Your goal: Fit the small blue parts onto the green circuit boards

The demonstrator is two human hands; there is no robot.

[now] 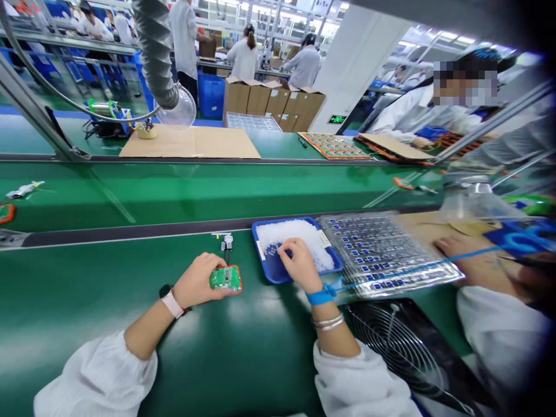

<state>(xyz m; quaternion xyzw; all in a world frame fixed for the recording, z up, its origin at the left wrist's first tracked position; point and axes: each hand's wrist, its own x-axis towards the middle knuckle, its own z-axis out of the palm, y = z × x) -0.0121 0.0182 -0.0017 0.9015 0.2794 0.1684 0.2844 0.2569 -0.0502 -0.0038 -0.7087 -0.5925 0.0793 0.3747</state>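
Observation:
My left hand [200, 281] grips a green circuit board [226, 278] with an orange edge, just above the green bench. Dark wires run from the board to a small white-and-metal connector part [227, 241] lying behind it. My right hand [300, 263] is over the blue tray [276, 276], which is filled with small white pieces [304, 234]. Its thumb and index finger are pinched together at a patch where the tray's bottom shows. Whatever sits between those fingertips is too small to make out. A blue strap [321, 295] circles my right wrist.
Right of the tray lies a clear plastic blister tray [386, 255] holding rows of dark blue parts. A black fan with a wire guard [399, 341] stands beside my right forearm. A co-worker's hand [473, 260] is at the right. Beyond the bench runs a green conveyor belt [217, 191].

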